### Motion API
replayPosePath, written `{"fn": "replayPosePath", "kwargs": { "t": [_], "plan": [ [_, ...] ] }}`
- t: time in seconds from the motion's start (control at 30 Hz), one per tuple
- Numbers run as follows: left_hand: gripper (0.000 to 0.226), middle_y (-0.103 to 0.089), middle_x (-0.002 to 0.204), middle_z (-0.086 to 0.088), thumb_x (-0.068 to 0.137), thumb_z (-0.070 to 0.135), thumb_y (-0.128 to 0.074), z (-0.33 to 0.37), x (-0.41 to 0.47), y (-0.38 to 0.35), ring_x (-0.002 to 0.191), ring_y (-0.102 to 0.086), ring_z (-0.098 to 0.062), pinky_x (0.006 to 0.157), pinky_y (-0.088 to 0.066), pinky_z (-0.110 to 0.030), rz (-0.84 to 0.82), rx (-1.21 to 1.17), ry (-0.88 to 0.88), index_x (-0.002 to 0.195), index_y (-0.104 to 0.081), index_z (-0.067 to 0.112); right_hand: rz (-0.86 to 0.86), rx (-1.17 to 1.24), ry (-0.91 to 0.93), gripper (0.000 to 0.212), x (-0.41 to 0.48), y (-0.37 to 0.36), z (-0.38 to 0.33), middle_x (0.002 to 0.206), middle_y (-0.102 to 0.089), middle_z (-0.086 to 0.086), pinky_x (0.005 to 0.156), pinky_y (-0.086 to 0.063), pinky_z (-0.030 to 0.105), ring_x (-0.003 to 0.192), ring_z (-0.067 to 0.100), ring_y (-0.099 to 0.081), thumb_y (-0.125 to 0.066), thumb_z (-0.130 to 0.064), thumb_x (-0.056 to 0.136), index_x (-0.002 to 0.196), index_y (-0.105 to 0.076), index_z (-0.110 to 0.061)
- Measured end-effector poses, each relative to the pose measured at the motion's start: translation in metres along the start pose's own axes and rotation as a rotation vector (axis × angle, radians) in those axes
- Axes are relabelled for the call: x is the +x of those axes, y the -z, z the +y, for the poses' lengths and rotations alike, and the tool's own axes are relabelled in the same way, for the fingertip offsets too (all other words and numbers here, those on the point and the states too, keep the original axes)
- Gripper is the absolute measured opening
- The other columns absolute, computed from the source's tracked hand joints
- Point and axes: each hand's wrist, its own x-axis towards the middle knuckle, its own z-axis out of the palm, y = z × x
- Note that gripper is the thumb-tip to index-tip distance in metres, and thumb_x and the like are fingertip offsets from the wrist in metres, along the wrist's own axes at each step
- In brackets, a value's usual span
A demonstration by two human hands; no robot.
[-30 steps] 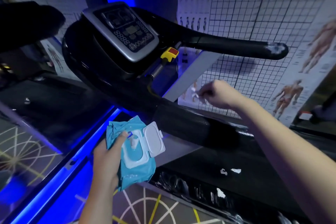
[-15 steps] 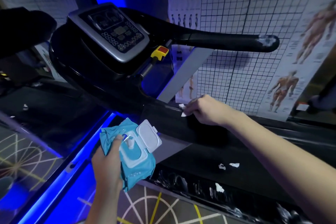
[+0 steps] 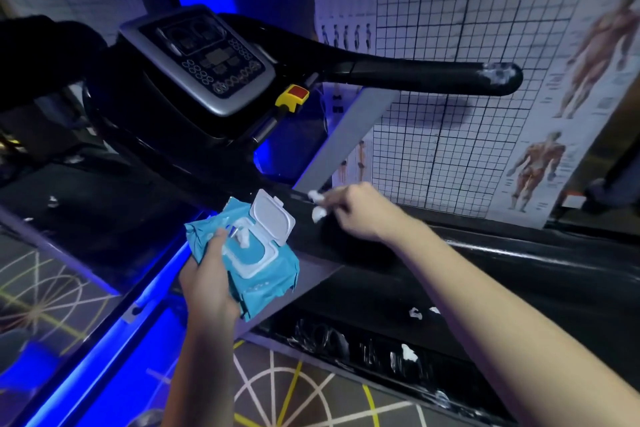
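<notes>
My left hand [image 3: 207, 274] grips a light-blue pack of wet wipes [image 3: 256, 263] from below, thumb on its top. The pack's white flip lid [image 3: 272, 215] stands open and a bit of wipe pokes out of the slot. My right hand [image 3: 360, 215] pinches a small crumpled white wipe [image 3: 317, 206] just right of the lid, over the black treadmill frame [image 3: 346, 246]. Above sits the treadmill console [image 3: 204, 59] with its yellow and red safety key [image 3: 294, 95] and the black right handlebar [image 3: 415, 76].
White scraps [image 3: 420, 312] lie on the treadmill's black side rail. A wire grid panel [image 3: 467, 28] with anatomy posters [image 3: 540, 166] stands behind. Blue light strips [image 3: 104, 357] run along the floor at left, and patterned carpet [image 3: 294, 392] lies below.
My right hand has come down and leftward with the wipe, from near the grid panel to beside the open lid. The pack in my left hand has shifted up slightly.
</notes>
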Motion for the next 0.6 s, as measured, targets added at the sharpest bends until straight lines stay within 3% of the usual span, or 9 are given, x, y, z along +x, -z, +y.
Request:
{"fn": "replayPosePath", "kwargs": {
  "t": [0.13,0.27,0.37,0.47,0.53,0.6],
  "plan": [
    [0.031,-0.080,0.108,-0.010,0.095,0.026,-0.080,-0.011,-0.001,0.001,0.088,-0.080,-0.027,0.072,-0.065,-0.048,0.035,-0.034,0.002,0.122,-0.074,0.011,-0.076,-0.162,0.007,0.044,-0.013,0.004,0.007,0.106,-0.073,-0.001,0.084,-0.056,0.037,0.093,0.026,-0.068,-0.045,-0.012,0.082,0.101,-0.076,-0.037],
    [0.033,-0.080,0.105,-0.007,0.094,0.028,-0.081,-0.023,-0.008,0.005,0.090,-0.080,-0.028,0.080,-0.063,-0.054,0.058,-0.038,0.031,0.122,-0.073,0.012,-0.118,-0.210,-0.068,0.048,-0.032,0.026,0.030,0.104,-0.075,0.001,0.085,-0.058,0.037,0.091,0.028,-0.069,-0.032,-0.039,0.086,0.110,-0.073,-0.041],
    [0.036,-0.081,0.109,-0.009,0.093,0.029,-0.081,-0.038,-0.017,0.008,0.096,-0.079,-0.033,0.083,-0.063,-0.059,0.025,-0.061,0.074,0.125,-0.074,0.012,-0.070,-0.192,-0.145,0.032,-0.053,0.035,0.055,0.098,-0.077,-0.007,0.090,-0.055,0.029,0.096,0.022,-0.069,-0.049,-0.026,0.094,0.109,-0.076,-0.038],
    [0.030,-0.080,0.106,-0.011,0.096,0.025,-0.078,-0.043,-0.025,-0.002,0.084,-0.080,-0.027,0.071,-0.066,-0.051,0.026,-0.045,0.094,0.121,-0.075,0.009,-0.095,-0.162,-0.185,0.033,-0.064,0.049,0.062,0.100,-0.078,-0.007,0.097,-0.052,0.030,0.102,0.022,-0.070,-0.052,-0.017,0.088,0.100,-0.079,-0.030],
    [0.030,-0.080,0.106,-0.011,0.095,0.025,-0.079,-0.041,-0.026,-0.015,0.082,-0.080,-0.025,0.066,-0.065,-0.045,0.023,-0.049,0.091,0.121,-0.075,0.010,-0.137,-0.164,-0.199,0.028,-0.063,0.059,0.057,0.093,-0.077,0.001,0.091,-0.051,0.028,0.095,0.026,-0.068,-0.053,-0.025,0.093,0.098,-0.080,-0.028],
    [0.032,-0.081,0.105,-0.010,0.094,0.027,-0.080,-0.036,-0.027,-0.027,0.085,-0.080,-0.027,0.071,-0.065,-0.048,0.008,-0.051,0.084,0.121,-0.075,0.011,-0.144,-0.130,-0.214,0.027,-0.058,0.067,0.051,0.078,-0.073,0.003,0.074,-0.047,0.025,0.079,0.020,-0.063,-0.056,-0.036,0.095,0.093,-0.081,-0.026]
  ]
}}
